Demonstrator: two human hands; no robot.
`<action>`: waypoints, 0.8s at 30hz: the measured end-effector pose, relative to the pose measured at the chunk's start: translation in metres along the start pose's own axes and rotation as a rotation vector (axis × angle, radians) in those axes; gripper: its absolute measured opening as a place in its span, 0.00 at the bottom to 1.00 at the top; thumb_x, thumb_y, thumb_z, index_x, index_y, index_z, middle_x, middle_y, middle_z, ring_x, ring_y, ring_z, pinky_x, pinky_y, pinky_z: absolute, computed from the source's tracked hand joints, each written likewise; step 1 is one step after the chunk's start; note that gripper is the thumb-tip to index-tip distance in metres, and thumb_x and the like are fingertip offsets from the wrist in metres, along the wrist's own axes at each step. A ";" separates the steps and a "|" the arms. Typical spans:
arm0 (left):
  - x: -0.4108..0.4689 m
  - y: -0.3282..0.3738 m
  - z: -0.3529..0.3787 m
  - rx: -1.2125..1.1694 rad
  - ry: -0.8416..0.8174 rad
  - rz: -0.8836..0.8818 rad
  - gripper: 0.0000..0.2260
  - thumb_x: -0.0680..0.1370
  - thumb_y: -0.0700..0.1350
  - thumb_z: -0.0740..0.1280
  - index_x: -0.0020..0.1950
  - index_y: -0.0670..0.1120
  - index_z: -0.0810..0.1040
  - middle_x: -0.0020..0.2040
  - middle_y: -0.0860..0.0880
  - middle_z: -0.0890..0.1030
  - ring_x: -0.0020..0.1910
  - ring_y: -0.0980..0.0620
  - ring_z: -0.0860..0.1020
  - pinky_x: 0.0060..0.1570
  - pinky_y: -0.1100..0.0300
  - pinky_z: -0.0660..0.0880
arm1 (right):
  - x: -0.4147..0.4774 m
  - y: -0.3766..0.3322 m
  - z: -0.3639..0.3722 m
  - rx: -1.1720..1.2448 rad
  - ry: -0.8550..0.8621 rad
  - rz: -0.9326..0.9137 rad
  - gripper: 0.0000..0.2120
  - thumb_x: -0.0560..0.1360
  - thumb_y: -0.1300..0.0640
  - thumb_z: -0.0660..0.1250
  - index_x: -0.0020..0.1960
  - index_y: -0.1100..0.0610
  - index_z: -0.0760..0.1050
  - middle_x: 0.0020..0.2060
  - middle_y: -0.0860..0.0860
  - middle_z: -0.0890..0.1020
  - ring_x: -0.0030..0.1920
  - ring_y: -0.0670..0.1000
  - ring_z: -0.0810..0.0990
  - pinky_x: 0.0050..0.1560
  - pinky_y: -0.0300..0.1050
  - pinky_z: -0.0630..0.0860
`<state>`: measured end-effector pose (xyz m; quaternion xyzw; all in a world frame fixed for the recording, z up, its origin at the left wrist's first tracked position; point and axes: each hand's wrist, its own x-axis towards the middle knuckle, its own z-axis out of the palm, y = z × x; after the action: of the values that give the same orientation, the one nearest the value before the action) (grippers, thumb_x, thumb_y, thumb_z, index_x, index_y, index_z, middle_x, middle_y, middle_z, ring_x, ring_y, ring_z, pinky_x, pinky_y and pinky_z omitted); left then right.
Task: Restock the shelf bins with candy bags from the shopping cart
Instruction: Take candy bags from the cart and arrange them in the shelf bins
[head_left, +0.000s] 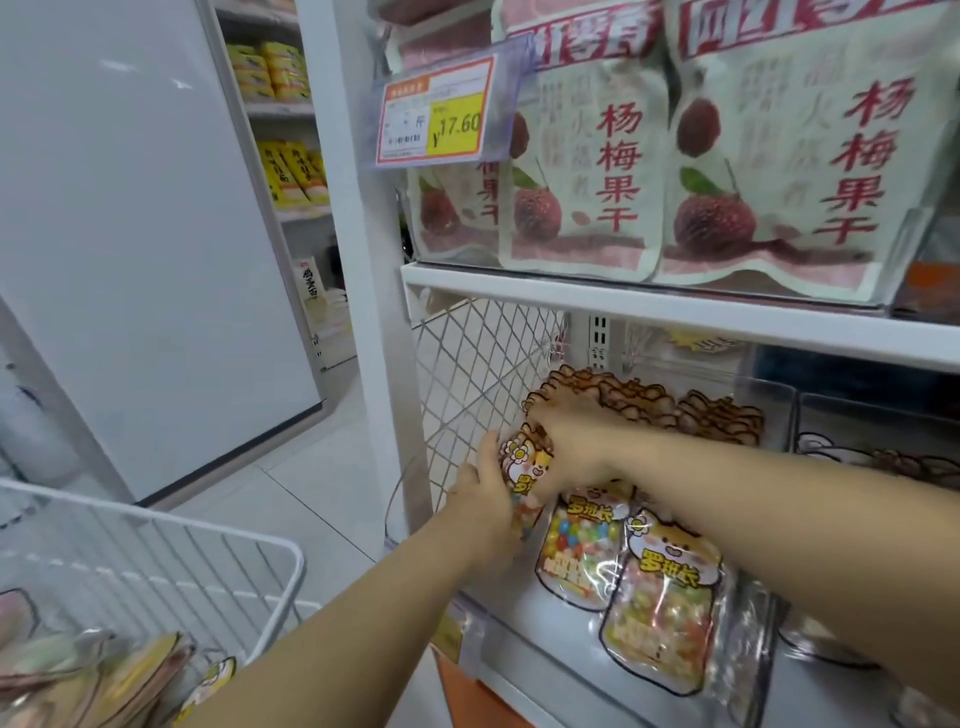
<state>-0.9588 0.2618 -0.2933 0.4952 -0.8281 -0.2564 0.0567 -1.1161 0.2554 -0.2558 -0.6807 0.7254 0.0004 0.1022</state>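
We held one candy bag (524, 470) with both hands. Our left hand (483, 499) gripped its left side, with the thumb up along the edge. Our right hand (569, 444) was curled over the top of it. The bag stood up at the far left end of the shelf bin (530, 649), just beside the white wire side (467, 364) of the shelf.

Two more bags of the same kind (662, 597) lay flat in the bin, just to the right of our hands. They were full of small sweets in many colours. Behind them stood a row of brown bags (639, 400).

The shopping cart (234, 530) was low on our left. More candy bags (104, 670) lay in it.

On the shelf above stood big fruit bags (587, 171) with red berries on them. A price tag (434, 117) there said 17.60.
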 end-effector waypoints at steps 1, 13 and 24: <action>0.001 0.000 0.001 -0.013 -0.006 -0.009 0.50 0.77 0.39 0.70 0.79 0.53 0.30 0.78 0.43 0.53 0.72 0.41 0.66 0.70 0.51 0.68 | 0.000 0.002 0.001 -0.015 0.005 -0.015 0.48 0.62 0.37 0.79 0.75 0.50 0.63 0.71 0.54 0.65 0.69 0.58 0.67 0.65 0.54 0.73; 0.000 0.003 0.006 -0.002 0.052 -0.036 0.51 0.77 0.42 0.71 0.79 0.53 0.31 0.78 0.45 0.56 0.73 0.45 0.65 0.70 0.52 0.67 | 0.012 0.007 0.000 -0.038 -0.043 -0.171 0.42 0.58 0.27 0.74 0.67 0.44 0.73 0.60 0.45 0.80 0.61 0.52 0.77 0.64 0.53 0.73; 0.010 0.027 0.010 0.700 0.145 -0.107 0.24 0.81 0.40 0.62 0.74 0.37 0.58 0.68 0.41 0.69 0.67 0.44 0.73 0.54 0.55 0.74 | 0.007 0.018 -0.003 -0.188 0.133 -0.044 0.32 0.62 0.25 0.69 0.52 0.49 0.73 0.44 0.45 0.78 0.47 0.51 0.76 0.52 0.49 0.70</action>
<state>-0.9893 0.2671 -0.2906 0.5443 -0.8324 0.0761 -0.0714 -1.1343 0.2496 -0.2565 -0.7015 0.7123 0.0211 -0.0105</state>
